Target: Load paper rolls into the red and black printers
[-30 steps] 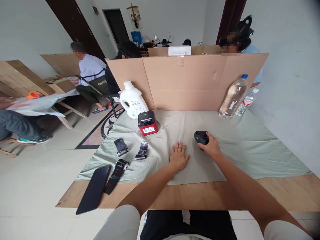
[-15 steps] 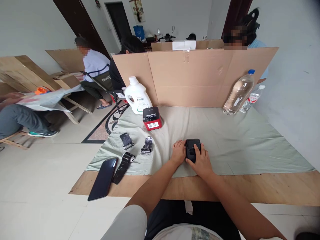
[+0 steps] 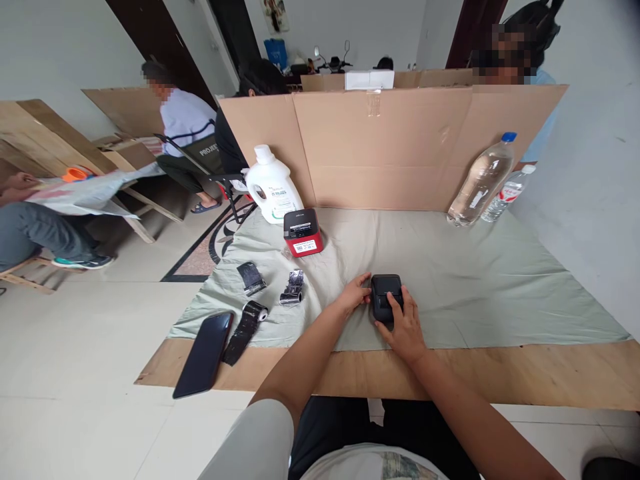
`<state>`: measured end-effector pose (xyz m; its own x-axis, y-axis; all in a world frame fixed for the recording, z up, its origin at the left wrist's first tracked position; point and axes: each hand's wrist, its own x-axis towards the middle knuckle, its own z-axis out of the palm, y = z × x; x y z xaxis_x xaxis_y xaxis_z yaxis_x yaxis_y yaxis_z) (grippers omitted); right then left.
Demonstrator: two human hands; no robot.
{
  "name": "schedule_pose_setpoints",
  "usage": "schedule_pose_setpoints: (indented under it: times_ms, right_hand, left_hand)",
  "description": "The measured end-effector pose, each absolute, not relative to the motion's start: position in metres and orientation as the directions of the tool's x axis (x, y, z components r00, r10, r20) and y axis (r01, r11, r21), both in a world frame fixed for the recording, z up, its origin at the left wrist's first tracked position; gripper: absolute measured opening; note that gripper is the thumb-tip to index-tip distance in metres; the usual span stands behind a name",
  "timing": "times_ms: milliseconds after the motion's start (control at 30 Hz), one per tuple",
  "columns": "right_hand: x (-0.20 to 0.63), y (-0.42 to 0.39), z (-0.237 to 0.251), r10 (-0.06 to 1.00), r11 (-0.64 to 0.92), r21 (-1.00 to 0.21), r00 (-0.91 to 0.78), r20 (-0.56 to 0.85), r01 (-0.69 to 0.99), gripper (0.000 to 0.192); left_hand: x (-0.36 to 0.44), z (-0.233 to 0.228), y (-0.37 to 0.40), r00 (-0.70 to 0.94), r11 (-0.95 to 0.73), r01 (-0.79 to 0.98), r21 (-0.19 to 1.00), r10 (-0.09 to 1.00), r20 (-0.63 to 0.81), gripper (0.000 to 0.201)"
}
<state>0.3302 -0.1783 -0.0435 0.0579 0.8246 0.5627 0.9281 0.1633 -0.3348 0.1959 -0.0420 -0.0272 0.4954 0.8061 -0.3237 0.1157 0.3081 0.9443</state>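
Observation:
A small black box-shaped device, which looks like a portable printer, lies on the cloth in front of me. My right hand grips it, with the thumb at the near left corner, a finger on top and others along the right side. Beside its left edge is my left hand, fingers apart, the tips at or just touching the side. To the left lie black film rolls: one unrolled, another farther right, and a black strip piece behind them.
A dark phone lies at the front left edge of the table. Farther back stand a red and black printer, a white detergent jug and two clear bottles. A cardboard screen closes the far side; people sit beyond it.
My left hand has loosened from the device's left side, its fingers spreading away slightly. My right hand keeps its grip. The camera view has shifted a little.

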Motion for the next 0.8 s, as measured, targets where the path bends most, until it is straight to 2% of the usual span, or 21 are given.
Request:
schedule_pose_setpoints:
  times_ms: [167, 333, 600, 800]
  right_hand:
    - [0.329, -0.179, -0.044, 0.832, 0.154, -0.341, 0.065, 0.552, 0.927, 0.069]
    - [0.324, -0.181, -0.041, 0.838, 0.154, -0.331, 0.054, 0.543, 0.931, 0.066]
    - [0.322, -0.177, -0.040, 0.798, 0.120, -0.337, 0.112, 0.592, 0.934, 0.060]
    - [0.325, -0.174, -0.038, 0.815, 0.072, -0.333, 0.137, 0.563, 0.940, 0.066]
  left_hand:
    - [0.196, -0.014, -0.041, 0.579, 0.427, 0.023, 0.904, 0.732, -0.360, 0.074]
    - [0.198, -0.006, -0.040, 0.590, 0.472, 0.062, 0.880, 0.694, -0.413, 0.080]
    - [0.205, -0.005, -0.043, 0.530, 0.431, 0.115, 0.895, 0.735, -0.423, 0.080]
    - [0.203, -0.008, -0.043, 0.518, 0.399, 0.098, 0.912, 0.762, -0.389, 0.079]
